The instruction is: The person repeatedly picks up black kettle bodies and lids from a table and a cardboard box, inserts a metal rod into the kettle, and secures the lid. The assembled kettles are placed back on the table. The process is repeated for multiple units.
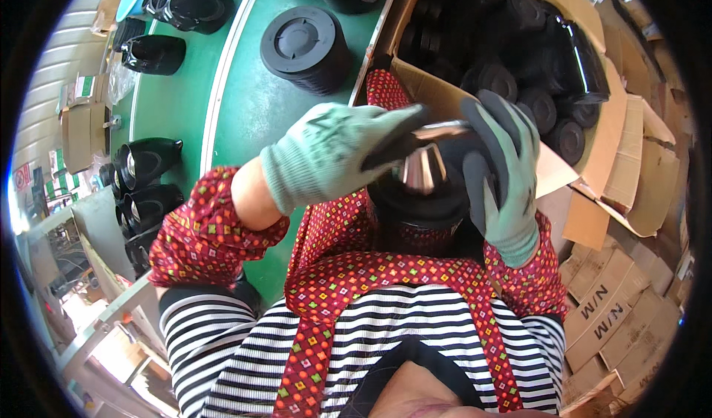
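Observation:
In front of my chest is a glossy black rounded vessel (415, 214), partly hidden by my gloves and the red patterned apron. A shiny metal-coloured surface (424, 169) shows on its upper side, blurred by motion. My left hand (345, 140), in a green glove with dark fingers, reaches across from the left. Its fingers are closed at the upper rim by a shiny edge (443, 129); whether they grip the vessel or a separate piece is unclear. My right hand (508, 173), gloved alike, curls round the vessel's right side.
A stack of black ribbed discs (304, 47) stands on the green table (237, 114). Glossy black vessels (152, 158) line its left side. At the right, an open cardboard box (423, 84) holds many black round parts (545, 54). Cartons (608, 307) are piled lower right.

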`<state>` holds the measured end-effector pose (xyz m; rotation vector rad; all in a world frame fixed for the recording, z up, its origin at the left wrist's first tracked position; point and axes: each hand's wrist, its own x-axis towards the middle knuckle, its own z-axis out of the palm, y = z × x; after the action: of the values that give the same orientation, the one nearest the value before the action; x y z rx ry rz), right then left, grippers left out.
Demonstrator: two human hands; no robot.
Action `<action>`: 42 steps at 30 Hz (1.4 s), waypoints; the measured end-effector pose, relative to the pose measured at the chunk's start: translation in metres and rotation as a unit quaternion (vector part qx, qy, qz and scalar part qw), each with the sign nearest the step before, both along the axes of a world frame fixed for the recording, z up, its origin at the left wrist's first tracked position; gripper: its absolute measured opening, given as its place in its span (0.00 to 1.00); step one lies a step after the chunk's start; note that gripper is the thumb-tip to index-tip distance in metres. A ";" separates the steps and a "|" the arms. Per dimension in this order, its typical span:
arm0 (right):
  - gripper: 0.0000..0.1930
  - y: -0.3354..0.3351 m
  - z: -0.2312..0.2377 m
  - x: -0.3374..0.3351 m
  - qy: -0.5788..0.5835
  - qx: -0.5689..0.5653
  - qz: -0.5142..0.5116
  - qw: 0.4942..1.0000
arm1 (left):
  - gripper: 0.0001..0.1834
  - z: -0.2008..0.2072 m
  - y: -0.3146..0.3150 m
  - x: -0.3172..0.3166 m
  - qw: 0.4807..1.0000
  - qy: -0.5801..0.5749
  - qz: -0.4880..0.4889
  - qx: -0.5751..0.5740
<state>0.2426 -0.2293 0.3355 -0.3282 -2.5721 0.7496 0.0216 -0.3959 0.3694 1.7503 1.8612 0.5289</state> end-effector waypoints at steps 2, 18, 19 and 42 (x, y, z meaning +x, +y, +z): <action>0.34 -0.008 -0.002 0.020 -0.013 -0.025 0.022 0.999 | 0.24 -0.011 -0.033 -0.003 0.991 -0.019 0.097 0.088; 0.13 -0.050 0.013 -0.008 0.193 -0.483 -0.084 0.850 | 0.53 -0.135 -0.230 0.030 0.898 0.058 0.417 0.127; 0.15 -0.048 0.018 -0.018 0.193 -0.486 -0.110 0.845 | 0.57 -0.112 -0.222 0.035 0.914 0.036 0.371 0.160; 0.19 -0.149 -0.089 -0.121 0.048 -0.148 0.183 0.971 | 0.26 -0.139 -0.197 -0.324 0.675 -0.001 0.713 0.188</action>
<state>0.1221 -0.3778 0.2469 0.1005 -2.4548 1.2554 -0.3027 -0.5926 0.2302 -0.0145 2.9515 1.4918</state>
